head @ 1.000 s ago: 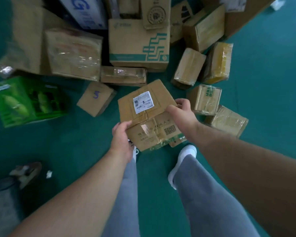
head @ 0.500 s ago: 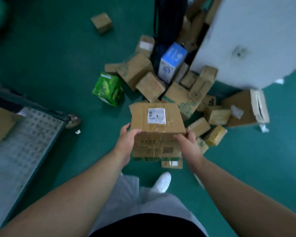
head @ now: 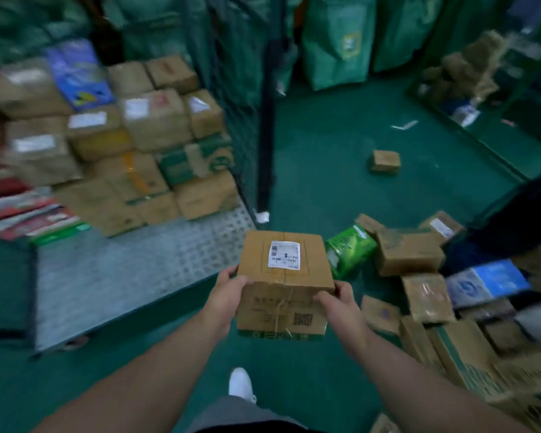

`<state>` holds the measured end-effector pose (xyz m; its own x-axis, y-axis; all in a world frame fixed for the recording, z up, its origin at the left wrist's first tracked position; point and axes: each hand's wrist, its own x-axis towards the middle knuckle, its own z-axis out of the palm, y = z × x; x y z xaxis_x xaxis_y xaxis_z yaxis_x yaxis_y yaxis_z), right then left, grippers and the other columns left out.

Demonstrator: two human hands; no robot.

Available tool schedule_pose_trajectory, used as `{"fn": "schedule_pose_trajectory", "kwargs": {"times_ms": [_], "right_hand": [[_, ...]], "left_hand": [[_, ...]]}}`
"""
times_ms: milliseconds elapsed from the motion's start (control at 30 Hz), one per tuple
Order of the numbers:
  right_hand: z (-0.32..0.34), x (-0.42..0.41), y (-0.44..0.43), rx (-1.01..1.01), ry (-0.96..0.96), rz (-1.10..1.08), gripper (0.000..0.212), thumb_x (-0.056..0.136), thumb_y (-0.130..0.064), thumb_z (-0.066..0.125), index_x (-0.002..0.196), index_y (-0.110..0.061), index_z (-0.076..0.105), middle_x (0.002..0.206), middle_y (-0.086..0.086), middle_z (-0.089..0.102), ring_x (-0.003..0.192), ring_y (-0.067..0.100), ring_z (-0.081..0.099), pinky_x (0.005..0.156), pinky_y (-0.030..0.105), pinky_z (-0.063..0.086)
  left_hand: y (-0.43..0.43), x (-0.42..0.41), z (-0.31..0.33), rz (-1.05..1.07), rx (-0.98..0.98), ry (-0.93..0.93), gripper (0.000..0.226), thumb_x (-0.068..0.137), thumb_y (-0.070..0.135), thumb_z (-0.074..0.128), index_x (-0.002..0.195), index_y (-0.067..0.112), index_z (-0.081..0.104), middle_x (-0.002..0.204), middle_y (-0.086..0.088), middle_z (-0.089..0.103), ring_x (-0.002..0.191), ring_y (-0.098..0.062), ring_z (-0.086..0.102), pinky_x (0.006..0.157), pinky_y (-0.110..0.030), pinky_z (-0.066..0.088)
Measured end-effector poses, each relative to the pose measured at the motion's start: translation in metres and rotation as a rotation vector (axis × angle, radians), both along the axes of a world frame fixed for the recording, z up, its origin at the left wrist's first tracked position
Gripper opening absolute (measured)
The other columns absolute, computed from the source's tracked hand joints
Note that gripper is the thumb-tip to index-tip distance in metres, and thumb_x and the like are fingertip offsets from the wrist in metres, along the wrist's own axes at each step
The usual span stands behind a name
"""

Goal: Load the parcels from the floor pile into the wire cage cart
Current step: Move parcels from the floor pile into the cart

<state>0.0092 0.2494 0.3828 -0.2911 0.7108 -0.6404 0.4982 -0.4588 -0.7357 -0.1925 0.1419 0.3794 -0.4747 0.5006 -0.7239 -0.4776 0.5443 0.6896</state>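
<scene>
Both forearms reach forward from the bottom of the frame. The left hand (head: 228, 292) and right hand (head: 341, 303) clamp the cardboard box (head: 285, 276) at centre frame, fingers curled round its near upper corners. It is held level above the green floor, label (head: 284, 255) up, roughly cubic. Left lies the cart's perforated deck (head: 132, 270) with stacked parcels (head: 144, 135); the floor pile (head: 419, 276) lies right.

Ahead of you, tall green fabric sacks (head: 334, 42) stand in a row on the dark green floor (head: 325, 145). A white scrap of paper (head: 405, 125) lies on that floor to your right.
</scene>
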Motion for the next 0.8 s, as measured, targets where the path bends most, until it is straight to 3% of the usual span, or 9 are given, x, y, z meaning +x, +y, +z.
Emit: {"fn": "schedule_pose_trajectory", "kwargs": {"times_ms": [167,333,500,633,700,800], "right_hand": [[0.009,-0.153,-0.006,0.031,0.026,0.139,0.032,0.094,-0.023,0.06,0.123,-0.029,0.046,0.113,-0.003,0.065,0.102,0.014,0.06,0.083,0.035,0.047],[0.026,-0.259,-0.007,0.043,0.07,0.206,0.038,0.092,-0.016,0.061,0.125,-0.031,0.048,0.111,-0.003,0.067,0.103,0.017,0.063,0.076,0.031,0.049],[0.027,-0.329,0.018,0.04,0.091,0.239,0.045,0.092,-0.008,0.061,0.131,-0.026,0.047,0.112,-0.004,0.068,0.104,0.015,0.064,0.074,0.025,0.047],[0.018,-0.387,0.055,0.068,0.082,0.267,0.043,0.092,-0.006,0.061,0.13,-0.024,0.052,0.109,-0.005,0.068,0.102,0.015,0.064,0.082,0.033,0.052],[0.015,-0.419,0.072,0.063,0.073,0.292,0.04,0.092,-0.009,0.062,0.127,-0.027,0.052,0.108,-0.007,0.069,0.1,0.013,0.064,0.078,0.033,0.051],[0.018,-0.478,0.099,0.016,0.127,0.323,0.04,0.094,-0.003,0.06,0.126,-0.026,0.049,0.109,-0.002,0.068,0.098,0.014,0.063,0.068,0.028,0.047]], "left_hand": [[-0.036,-0.128,0.024,0.185,-0.012,0.03,0.035,0.097,0.026,0.062,0.128,0.028,0.047,0.11,-0.005,0.067,0.095,-0.025,0.064,0.074,-0.04,0.051],[-0.05,-0.217,0.037,0.319,-0.002,0.032,0.038,0.096,0.026,0.062,0.132,0.032,0.048,0.112,-0.004,0.067,0.104,-0.028,0.063,0.092,-0.052,0.053],[-0.031,-0.274,0.03,0.422,0.011,-0.004,0.039,0.098,0.024,0.06,0.133,0.036,0.048,0.115,-0.005,0.067,0.106,-0.028,0.062,0.079,-0.045,0.053],[-0.001,-0.316,0.023,0.48,0.019,0.007,0.04,0.097,0.023,0.062,0.133,0.034,0.048,0.114,-0.006,0.068,0.107,-0.026,0.062,0.086,-0.046,0.052],[0.013,-0.341,0.022,0.509,0.018,0.013,0.037,0.098,0.021,0.062,0.13,0.033,0.048,0.112,-0.006,0.069,0.106,-0.025,0.062,0.089,-0.047,0.05],[0.038,-0.39,0.032,0.587,0.033,0.05,0.041,0.097,0.021,0.065,0.132,0.033,0.047,0.113,-0.007,0.07,0.104,-0.024,0.064,0.078,-0.041,0.05]]}}
